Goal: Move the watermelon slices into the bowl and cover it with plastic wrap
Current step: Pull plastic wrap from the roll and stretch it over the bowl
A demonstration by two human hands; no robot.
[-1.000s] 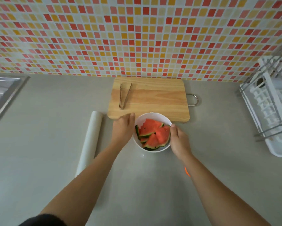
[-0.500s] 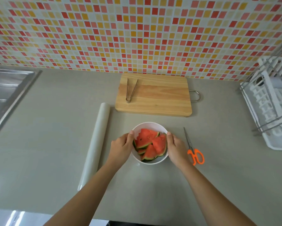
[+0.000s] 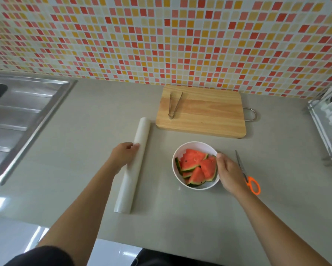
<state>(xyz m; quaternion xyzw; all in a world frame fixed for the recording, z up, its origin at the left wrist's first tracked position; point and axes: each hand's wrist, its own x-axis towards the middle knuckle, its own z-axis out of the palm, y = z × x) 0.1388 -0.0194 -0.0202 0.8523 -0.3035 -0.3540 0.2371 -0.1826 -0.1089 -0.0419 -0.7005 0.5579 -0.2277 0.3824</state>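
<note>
Left fingers (image 3: pixel 131 145) were curled onto the upper part of the plastic wrap roll (image 3: pixel 133 166), bearing on its top and near side, probably to steady it for pulling film; a full clamp could not be confirmed. Right fingers lay closed around the far-right rim of the bowl (image 3: pixel 195 145), thumb (image 3: pixel 219 155) on the edge, likely pinning it to the table (image 3: pixel 84 160). Left hand (image 3: pixel 123 155) and right hand (image 3: pixel 229 172) thus split the work: one at the wrap, one at the bowl. Watermelon slices (image 3: pixel 196 167) were all in the bowl, uncovered. Tongs (image 3: pixel 174 104) rested on the cutting board (image 3: pixel 209 116), no fruit left there. Scissors (image 3: pixel 246 174) lay just right of the right hand. Half a second before, both hands cupped the bowl; the left had since crossed to the roll, and the bowl's position relative to board and scissors looked unchanged.
</note>
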